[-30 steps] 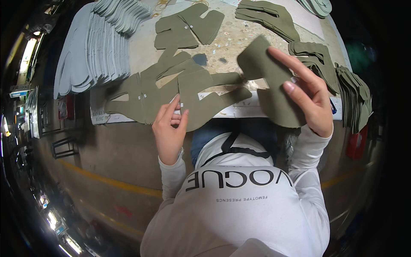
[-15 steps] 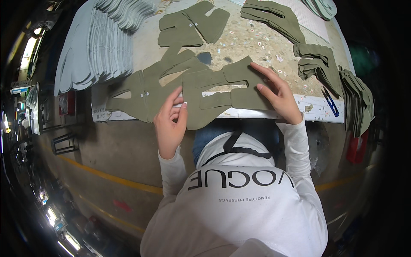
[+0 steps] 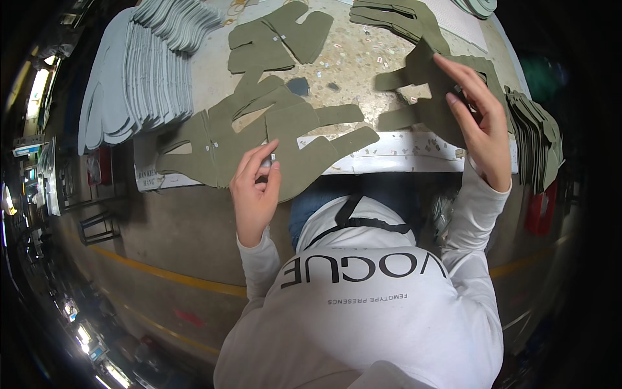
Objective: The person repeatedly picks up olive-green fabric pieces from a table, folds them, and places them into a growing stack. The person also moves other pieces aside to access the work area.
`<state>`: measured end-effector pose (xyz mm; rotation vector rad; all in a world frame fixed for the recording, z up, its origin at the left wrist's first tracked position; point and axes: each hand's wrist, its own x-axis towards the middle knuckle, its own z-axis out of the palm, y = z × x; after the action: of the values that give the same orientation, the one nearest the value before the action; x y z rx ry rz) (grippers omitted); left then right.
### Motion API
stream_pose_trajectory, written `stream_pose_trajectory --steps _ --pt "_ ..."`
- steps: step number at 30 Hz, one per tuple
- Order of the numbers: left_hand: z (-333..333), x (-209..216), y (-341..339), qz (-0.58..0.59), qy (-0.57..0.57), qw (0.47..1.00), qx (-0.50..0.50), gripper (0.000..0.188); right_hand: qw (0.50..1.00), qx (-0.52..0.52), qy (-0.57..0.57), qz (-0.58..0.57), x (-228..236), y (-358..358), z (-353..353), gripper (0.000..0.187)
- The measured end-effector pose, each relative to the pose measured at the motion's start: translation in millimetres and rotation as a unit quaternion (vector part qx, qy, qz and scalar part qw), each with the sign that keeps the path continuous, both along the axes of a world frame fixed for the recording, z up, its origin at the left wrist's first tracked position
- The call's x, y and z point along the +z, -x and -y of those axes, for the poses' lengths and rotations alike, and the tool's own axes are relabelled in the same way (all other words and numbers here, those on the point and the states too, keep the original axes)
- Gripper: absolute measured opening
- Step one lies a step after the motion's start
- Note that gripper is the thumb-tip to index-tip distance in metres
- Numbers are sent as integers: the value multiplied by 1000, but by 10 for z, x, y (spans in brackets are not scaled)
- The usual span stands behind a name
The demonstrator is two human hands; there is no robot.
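The pale table takes up the top of the view, its far side at 12 o'clock and its near edge just in front of the person. Overlapping olive panels spread over it between 10 and 11 o'clock; the nearest olive panel hangs a little past the near edge and points two strips toward 2 and 3. At 10 o'clock stands a thick stack of grey-blue pieces. Both forearms rise nearly upright, the right sleeve leaning slightly toward 1, the left sleeve slightly toward 11. At 2 o'clock is the lifted olive piece, tilted, its two strips aimed at 9. The right hand holds it, fingers slanting toward 11, the index long and almost straight over the piece's far end, the thumb set apart on its face, the other fingers partly hidden. The left hand, near the middle toward 9, points between 12 and 1: index extended, the others curled, thumb and index narrowly parted beside a small white label on the nearest olive panel. Whether those fingertips pinch anything, I cannot tell.
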<state>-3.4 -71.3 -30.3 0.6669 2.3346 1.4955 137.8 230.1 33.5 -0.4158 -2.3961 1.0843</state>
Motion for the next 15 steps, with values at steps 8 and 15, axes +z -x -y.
stream_pose_trajectory --steps 8,15 --pt "-189 122 -93 -3 -29 999 -20 33 995 87 -35 -36 -466 551 938 50" --pt "-278 50 -189 50 -119 992 1 46 988 119 92 -25 -682 616 1493 44"
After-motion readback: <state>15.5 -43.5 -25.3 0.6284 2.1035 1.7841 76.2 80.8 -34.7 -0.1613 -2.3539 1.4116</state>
